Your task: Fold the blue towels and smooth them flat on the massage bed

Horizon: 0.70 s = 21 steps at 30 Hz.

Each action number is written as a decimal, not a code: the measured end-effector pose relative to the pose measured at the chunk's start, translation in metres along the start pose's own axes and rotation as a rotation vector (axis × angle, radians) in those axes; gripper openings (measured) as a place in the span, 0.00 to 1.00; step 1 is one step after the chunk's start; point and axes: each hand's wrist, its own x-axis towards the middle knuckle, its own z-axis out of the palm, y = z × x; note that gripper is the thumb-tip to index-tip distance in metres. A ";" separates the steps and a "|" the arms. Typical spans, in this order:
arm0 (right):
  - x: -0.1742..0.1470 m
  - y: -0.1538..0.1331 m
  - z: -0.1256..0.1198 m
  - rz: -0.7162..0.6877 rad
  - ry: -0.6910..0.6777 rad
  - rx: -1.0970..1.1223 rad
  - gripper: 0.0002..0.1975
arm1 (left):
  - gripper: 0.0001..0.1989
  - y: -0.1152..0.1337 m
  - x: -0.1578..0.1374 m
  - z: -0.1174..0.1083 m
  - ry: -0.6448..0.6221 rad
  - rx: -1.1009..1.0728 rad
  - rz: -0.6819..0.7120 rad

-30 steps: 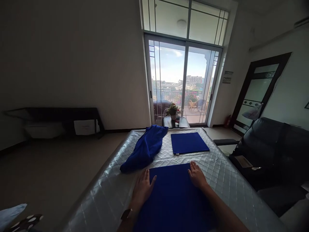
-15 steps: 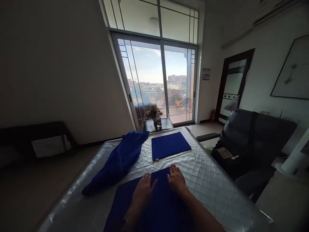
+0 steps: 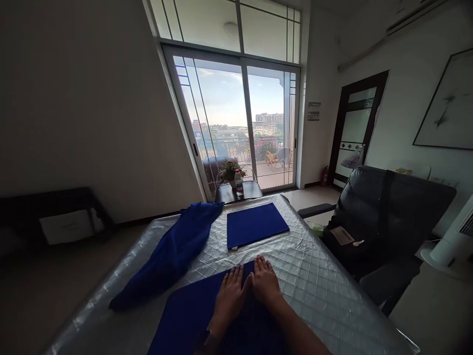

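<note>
Cloth (image 3: pixel 188 308), dark blue, lies flat on silver quilted cover (image 3: pixel 321 301) under left hand (image 3: pixel 229 296) n right hand (image 3: pixel 266 282), both palm-down w/ fingers out straight, no pinch afaict. Prob light, soft, floppy w/o support, might slide bc cover looks slick. Imo grab it by far corners.

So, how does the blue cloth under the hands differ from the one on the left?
The near cloth lies flat; the left cloth is rumpled. The near cloth has a straight far edge, while the left cloth has an uneven outline. The left hand and right hand rest on the near cloth; neither touches the left cloth. Both are blue and lie on the silver quilted cover.
</note>
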 end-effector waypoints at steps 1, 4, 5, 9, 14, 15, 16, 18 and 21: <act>-0.001 -0.002 -0.001 0.008 -0.006 0.003 0.33 | 0.26 -0.008 -0.006 -0.004 -0.012 0.027 -0.021; -0.005 -0.006 -0.006 0.022 -0.010 0.008 0.32 | 0.25 -0.039 -0.027 -0.017 -0.005 0.074 -0.066; -0.006 -0.008 -0.009 0.020 0.006 0.025 0.32 | 0.25 -0.051 -0.035 -0.022 -0.003 0.079 -0.097; -0.010 -0.027 -0.036 0.020 0.174 0.143 0.29 | 0.27 -0.087 -0.060 -0.035 -0.049 0.147 -0.183; -0.058 -0.090 -0.103 -0.118 0.662 0.600 0.35 | 0.31 -0.088 -0.068 -0.040 -0.103 0.275 -0.170; -0.075 -0.106 -0.115 -0.258 0.783 0.666 0.37 | 0.30 -0.085 -0.068 -0.041 -0.102 0.288 -0.166; -0.094 -0.121 -0.127 -0.405 0.914 0.694 0.39 | 0.30 -0.083 -0.069 -0.042 -0.097 0.306 -0.162; -0.128 -0.148 -0.146 -0.568 1.010 0.750 0.40 | 0.30 -0.080 -0.070 -0.044 -0.086 0.349 -0.152; -0.162 -0.172 -0.161 -0.377 0.930 0.807 0.37 | 0.29 -0.080 -0.072 -0.047 -0.080 0.399 -0.153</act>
